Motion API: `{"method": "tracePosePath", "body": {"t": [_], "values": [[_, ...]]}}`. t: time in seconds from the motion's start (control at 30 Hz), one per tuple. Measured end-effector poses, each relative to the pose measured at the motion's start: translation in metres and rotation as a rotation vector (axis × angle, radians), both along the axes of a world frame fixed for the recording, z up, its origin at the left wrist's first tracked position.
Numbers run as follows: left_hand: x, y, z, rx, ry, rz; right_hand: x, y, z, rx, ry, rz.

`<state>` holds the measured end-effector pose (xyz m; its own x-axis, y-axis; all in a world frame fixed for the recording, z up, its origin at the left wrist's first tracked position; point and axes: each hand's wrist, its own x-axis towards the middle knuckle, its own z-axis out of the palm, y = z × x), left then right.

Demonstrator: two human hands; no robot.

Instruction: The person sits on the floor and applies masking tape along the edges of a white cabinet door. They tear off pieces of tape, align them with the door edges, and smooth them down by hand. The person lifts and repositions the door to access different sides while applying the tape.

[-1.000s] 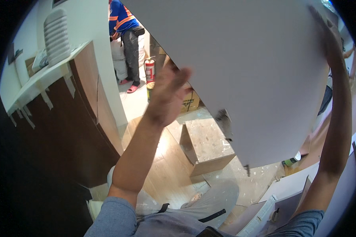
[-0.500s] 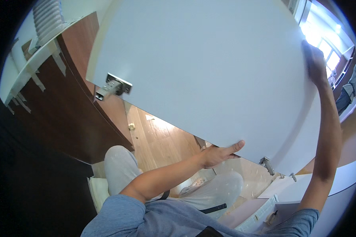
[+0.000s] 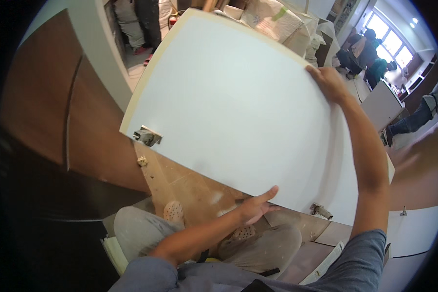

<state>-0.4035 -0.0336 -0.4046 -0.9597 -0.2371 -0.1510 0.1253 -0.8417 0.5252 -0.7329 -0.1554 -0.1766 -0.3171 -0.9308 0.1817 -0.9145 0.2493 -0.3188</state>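
- White cabinet door (image 3: 243, 117) is held tilted above the person's bent legs (image 3: 136, 228).
- Left hand (image 3: 255, 208): fingers clamped on its near edge, thumb on the face; right hand (image 3: 330, 83): fingers clamped on the far edge.
- Probably stiff, fairly heavy, smooth; best gripped by opposite edges, away from the metal hinges (image 3: 321, 210).
- Beyond: pale sack (image 3: 272, 19), contents hidden.
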Motion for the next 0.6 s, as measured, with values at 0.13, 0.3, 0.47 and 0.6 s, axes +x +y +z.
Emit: {"method": "tracePosePath", "body": {"t": [0.13, 0.3, 0.47, 0.6], "values": [[0.008, -0.032, -0.012, 0.076, -0.004, 0.025, 0.003, -0.057, -0.047, 0.140, 0.008, 0.030], [0.016, -0.062, -0.036, 0.130, -0.067, 0.136, 0.012, -0.119, -0.109, 0.274, 0.002, 0.059], [0.032, -0.079, -0.059, 0.200, -0.126, 0.233, 0.021, -0.161, -0.170, 0.335, -0.046, 0.117], [0.039, -0.091, -0.082, 0.214, -0.207, 0.283, 0.028, -0.184, -0.207, 0.354, -0.035, 0.140]]}}
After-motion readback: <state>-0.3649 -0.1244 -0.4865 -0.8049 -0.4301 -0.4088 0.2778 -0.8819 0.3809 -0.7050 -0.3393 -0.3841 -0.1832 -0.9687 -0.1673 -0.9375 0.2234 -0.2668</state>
